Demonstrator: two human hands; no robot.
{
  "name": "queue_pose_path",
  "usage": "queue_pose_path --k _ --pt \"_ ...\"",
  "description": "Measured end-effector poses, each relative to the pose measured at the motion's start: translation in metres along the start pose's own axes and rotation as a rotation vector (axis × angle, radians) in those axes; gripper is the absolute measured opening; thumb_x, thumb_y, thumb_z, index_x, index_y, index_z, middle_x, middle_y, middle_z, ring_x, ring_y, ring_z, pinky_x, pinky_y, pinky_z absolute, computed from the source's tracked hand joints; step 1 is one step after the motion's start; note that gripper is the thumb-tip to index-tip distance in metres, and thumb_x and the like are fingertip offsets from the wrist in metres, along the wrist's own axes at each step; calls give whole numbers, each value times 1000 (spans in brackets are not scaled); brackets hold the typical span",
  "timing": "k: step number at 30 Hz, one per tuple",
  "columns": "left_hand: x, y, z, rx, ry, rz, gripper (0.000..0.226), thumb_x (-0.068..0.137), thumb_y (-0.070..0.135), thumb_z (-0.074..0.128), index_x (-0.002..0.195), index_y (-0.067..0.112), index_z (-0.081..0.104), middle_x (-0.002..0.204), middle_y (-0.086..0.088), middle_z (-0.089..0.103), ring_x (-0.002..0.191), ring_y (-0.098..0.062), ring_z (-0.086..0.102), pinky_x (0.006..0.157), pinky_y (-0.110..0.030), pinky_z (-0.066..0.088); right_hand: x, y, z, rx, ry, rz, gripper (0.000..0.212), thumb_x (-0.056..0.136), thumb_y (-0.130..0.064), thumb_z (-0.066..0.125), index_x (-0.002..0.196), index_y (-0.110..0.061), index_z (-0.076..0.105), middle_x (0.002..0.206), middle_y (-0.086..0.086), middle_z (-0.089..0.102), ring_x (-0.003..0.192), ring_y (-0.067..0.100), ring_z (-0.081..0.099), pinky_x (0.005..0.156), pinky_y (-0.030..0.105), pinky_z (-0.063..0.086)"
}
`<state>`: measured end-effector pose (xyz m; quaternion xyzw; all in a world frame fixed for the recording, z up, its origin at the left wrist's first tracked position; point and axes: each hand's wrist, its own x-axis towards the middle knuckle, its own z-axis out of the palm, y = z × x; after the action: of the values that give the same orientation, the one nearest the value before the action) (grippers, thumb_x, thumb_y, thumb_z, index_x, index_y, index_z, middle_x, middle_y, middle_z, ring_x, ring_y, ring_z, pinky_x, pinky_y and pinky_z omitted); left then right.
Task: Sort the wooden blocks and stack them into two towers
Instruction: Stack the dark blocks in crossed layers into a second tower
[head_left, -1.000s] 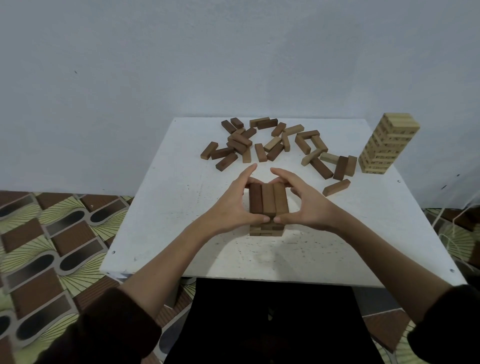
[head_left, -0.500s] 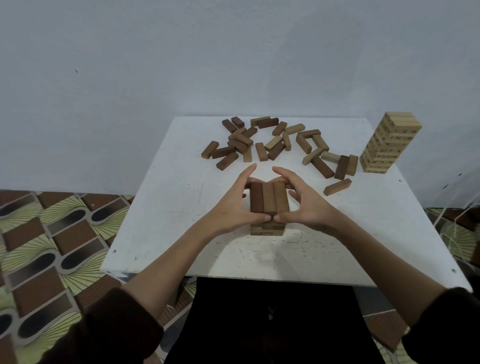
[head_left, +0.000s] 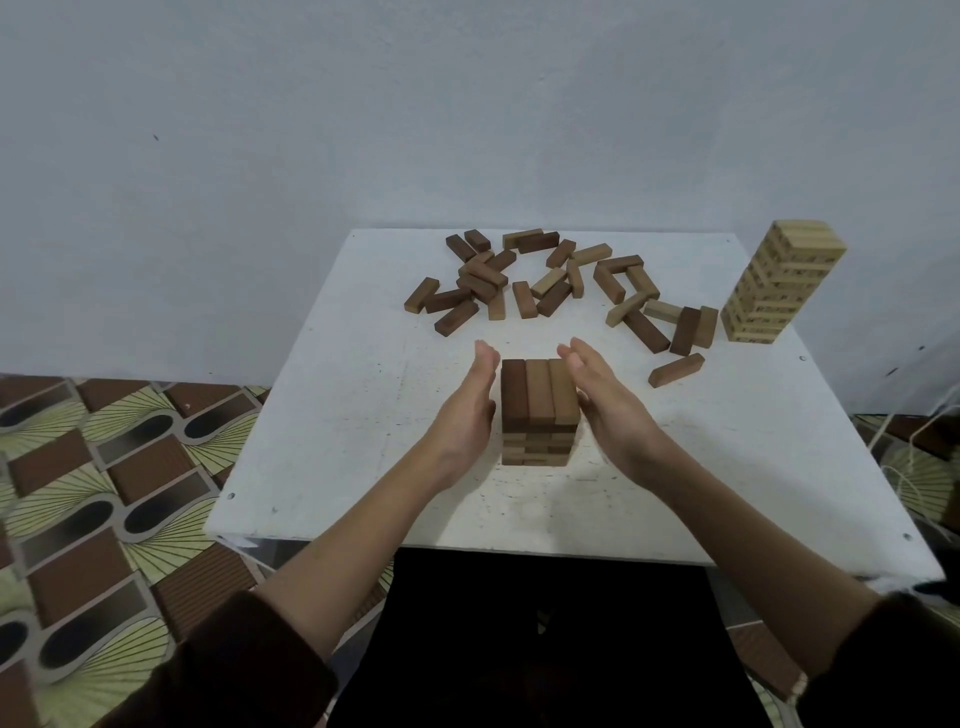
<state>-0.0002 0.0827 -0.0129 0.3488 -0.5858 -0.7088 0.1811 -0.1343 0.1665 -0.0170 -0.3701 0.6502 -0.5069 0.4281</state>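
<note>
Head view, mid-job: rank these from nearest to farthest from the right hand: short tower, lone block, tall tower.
1. The short tower, just left of the right hand.
2. The lone block, to the hand's right and slightly farther back.
3. The tall tower, at the far right corner of the table.
</note>
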Motion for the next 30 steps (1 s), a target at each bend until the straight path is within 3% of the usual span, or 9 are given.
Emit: queue_pose_path --k 4,6,8,11,15,19,24,27,30 --pt "-3 -2 9 6 27 -11 57 99 52 22 137 16 44 138 0 48 126 -10 43 111 -30 27 -3 3 13 85 60 27 58 98 -45 33 149 -21 19 149 -8 30 138 13 28 117 42 21" --pt "0 -5 11 8 22 -17 47 102 42 26 143 21 34 133 8 47 117 -5 47 102 -25 33 -1 5 15 52 59 39 56 94 -43 33 145 -20 27 143 -2 39 130 17 39 109 41 35" --pt "1 -7 13 40 35 -10 47 103 31 29 149 23 19 126 10 47 109 -4 49 92 -22 38 0 5 17 19 75 34 33 100 -29 30 131 -20 37 125 3 50 111 17 51 83 24 51" --pt "5 -10 13 97 37 0 43 103 21 28 146 25 23 114 9 53 99 -4 54 73 -18 44 0 5 17 -14 108 19 26 101 -19 27 123 -23 40 107 3 54 92 14 55 58 14 48" --pt "4 -10 13 146 42 -6 42 103 22 26 145 26 25 123 2 53 99 -5 55 66 -13 45 0 5 20 -14 130 12 25 102 -20 27 123 -26 38 106 2 51 89 13 53 55 12 48" --pt "4 -10 14 154 56 -6 33 104 22 24 134 33 27 105 11 51 90 -2 53 59 -8 45 0 6 21 -9 145 20 31 103 -24 26 133 -31 29 111 -2 46 91 11 51 58 13 44" --pt "3 -10 16 82 57 -10 33 104 23 26 132 40 21 106 14 51 93 0 52 67 -10 45 -3 3 22 50 118 -5 29 102 -22 29 130 -25 35 108 -6 51 98 12 54 70 19 50" --pt "2 -12 11 -38 59 0 51 103 37 29 150 21 19 144 6 40 129 -12 42 105 -28 37 -2 12 14 155 135 -27 39 102 -29 32 139 -19 37 139 -3 44 128 18 43 107 36 38" --pt "3 -11 1 -52 137 -14 57 100 49 26 150 22 19 157 4 19 144 -16 18 119 -39 13 6 15 1 73 195 9 45 103 -33 30 146 -18 31 151 -3 33 138 13 30 107 13 25"
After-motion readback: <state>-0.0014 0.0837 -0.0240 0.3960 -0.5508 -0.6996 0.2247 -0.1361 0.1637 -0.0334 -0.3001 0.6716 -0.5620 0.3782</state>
